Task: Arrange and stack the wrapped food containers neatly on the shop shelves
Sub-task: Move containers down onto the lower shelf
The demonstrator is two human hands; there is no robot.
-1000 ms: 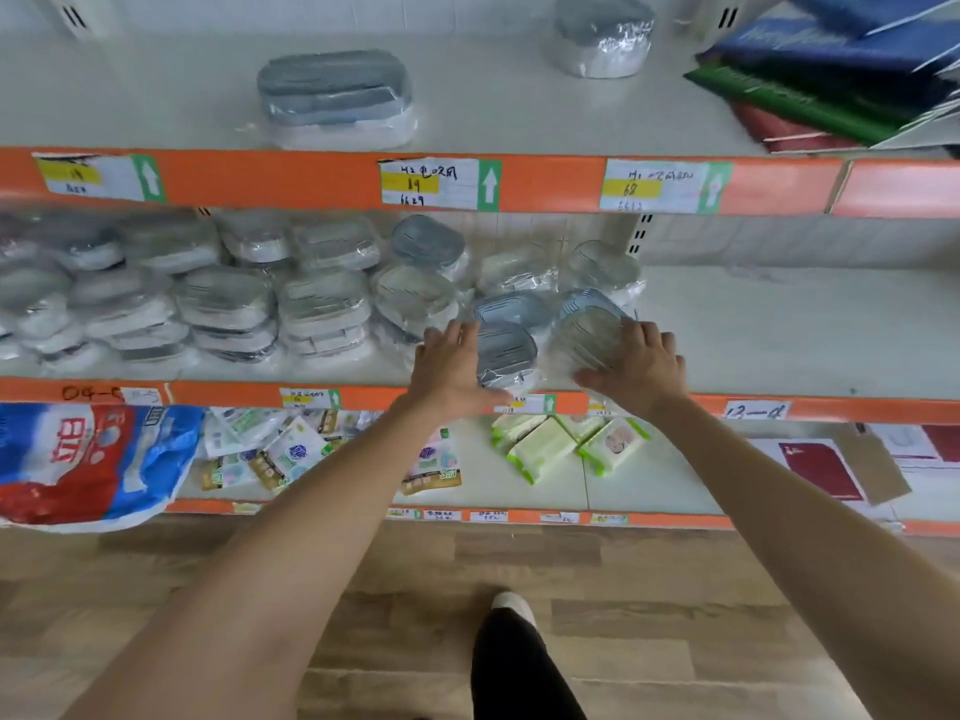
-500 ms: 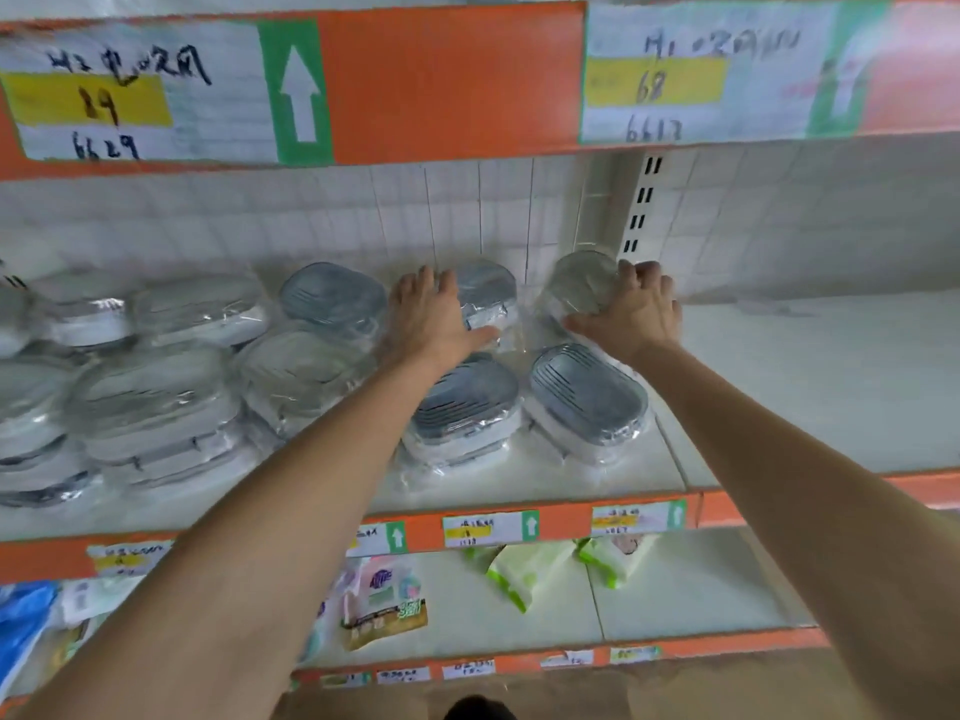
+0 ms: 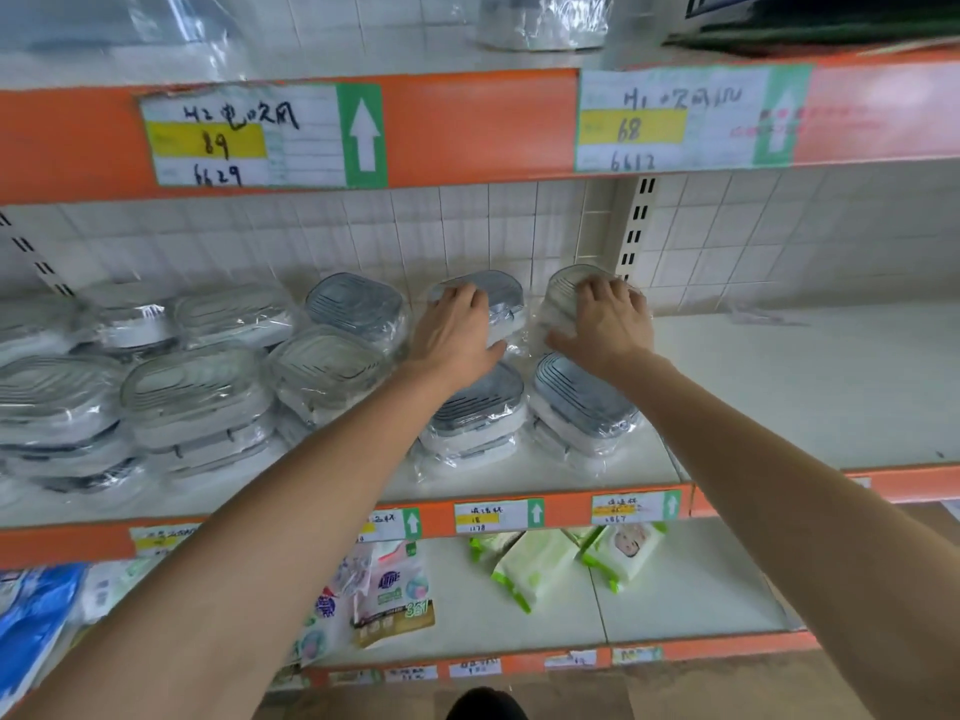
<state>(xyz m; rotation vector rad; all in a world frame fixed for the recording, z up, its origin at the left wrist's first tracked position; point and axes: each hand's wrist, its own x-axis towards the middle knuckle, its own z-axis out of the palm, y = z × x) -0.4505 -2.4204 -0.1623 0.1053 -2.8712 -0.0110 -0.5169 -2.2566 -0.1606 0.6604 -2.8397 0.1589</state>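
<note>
Wipes packs (image 3: pixel 540 566) lie nearest you on the bottom shelf, below and well short of your hands, with a pink pouch (image 3: pixel 395 589) to their left. Above them runs the middle shelf (image 3: pixel 810 387) with its orange edge and small price tags.

On that shelf, just under your wrists, two wrapped containers sit side by side near the front: one (image 3: pixel 478 407) below your left forearm, the other (image 3: pixel 582 402) below your right. Stacks of wrapped containers (image 3: pixel 192 397) crowd the shelf to the left of your left hand.

Your left hand (image 3: pixel 454 337) lies over the grey-lidded container (image 3: pixel 498 293) at the back, fingers bent over its top and thumb against its near side. Your right hand (image 3: pixel 605 327) covers the clear-lidded container (image 3: pixel 569 288) just beside it, fingers curled over the lid, thumb on the plastic wrap at the front. Both containers stand against the tiled wall (image 3: pixel 467 226), close together.

Beyond and above your hands, the top shelf's orange edge carries two handwritten price labels (image 3: pixel 260 137).
</note>
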